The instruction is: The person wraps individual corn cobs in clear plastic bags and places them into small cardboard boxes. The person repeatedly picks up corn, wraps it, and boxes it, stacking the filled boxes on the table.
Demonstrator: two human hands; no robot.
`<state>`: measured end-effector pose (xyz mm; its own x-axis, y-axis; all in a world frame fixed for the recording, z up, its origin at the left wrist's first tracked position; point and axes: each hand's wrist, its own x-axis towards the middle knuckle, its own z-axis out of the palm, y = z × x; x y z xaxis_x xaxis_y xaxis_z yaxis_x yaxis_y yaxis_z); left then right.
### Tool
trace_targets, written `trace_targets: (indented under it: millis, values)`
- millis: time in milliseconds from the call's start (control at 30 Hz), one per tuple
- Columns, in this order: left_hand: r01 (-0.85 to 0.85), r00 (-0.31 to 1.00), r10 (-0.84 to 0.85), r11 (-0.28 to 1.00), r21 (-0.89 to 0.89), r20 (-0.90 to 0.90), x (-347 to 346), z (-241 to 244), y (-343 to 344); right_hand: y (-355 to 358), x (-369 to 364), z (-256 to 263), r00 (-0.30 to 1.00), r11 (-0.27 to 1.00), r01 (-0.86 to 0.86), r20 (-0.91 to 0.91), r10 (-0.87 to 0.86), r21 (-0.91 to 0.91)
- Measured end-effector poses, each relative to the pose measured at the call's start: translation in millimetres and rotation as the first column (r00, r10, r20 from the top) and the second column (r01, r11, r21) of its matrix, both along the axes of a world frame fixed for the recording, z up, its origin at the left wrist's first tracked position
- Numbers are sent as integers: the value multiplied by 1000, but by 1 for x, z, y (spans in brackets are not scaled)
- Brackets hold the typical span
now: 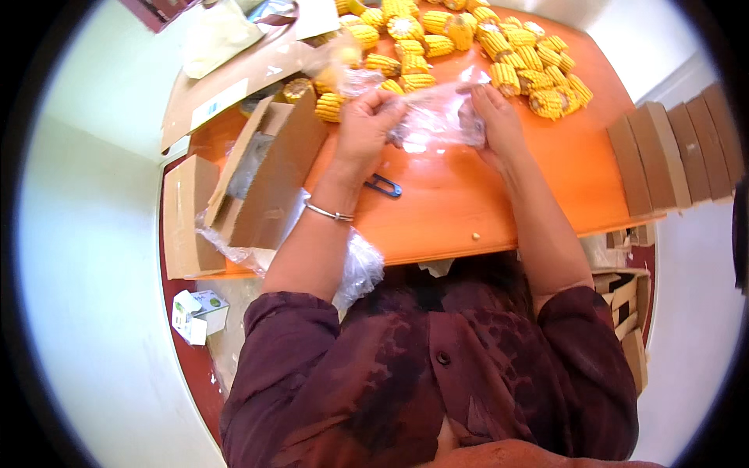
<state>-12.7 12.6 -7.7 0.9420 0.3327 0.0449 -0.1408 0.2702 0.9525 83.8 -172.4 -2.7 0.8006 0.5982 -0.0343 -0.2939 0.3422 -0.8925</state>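
A clear plastic bag (436,120) is stretched between my two hands above the orange table. My left hand (370,120) pinches its left edge, and a bracelet circles that wrist. At the opposite edge, my right hand (497,120) grips the plastic with bent fingers. Beyond the bag, many short pieces of yellow corn on the cob (414,64) lie across the far half of the table. A blue utility knife (384,186), partly hidden by my left forearm, rests on the tabletop just below the bag.
An open cardboard box (275,175) with clear plastic inside stands left, beside another carton (190,216). Crumpled plastic film (360,263) hangs over the front edge of the table (433,234). Stacked brown cartons (661,155) line the right edge. A small white box (202,313) sits on the floor.
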Motion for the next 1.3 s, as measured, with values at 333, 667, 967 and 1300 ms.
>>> trace_targets:
  millis: [333, 667, 967, 1300]
  values:
    - [25, 998, -7, 963, 267, -67, 3, -14, 2, 24, 2, 15, 683, 879, 415, 718, -132, -233]
    - [-41, 999, 49, 852, 522, -1, 15, -22, 2, 150, 27, 47, 115, 627, 342, 693, 712, -700]
    - [-205, 978, 191, 812, 546, 82, 20, -34, 1, 162, 4, 105, 606, 855, -4, 679, 415, -519]
    - [-175, 985, 159, 881, 439, 73, 37, -46, 2, 231, -115, 134, -123, 410, -15, 409, 904, -912]
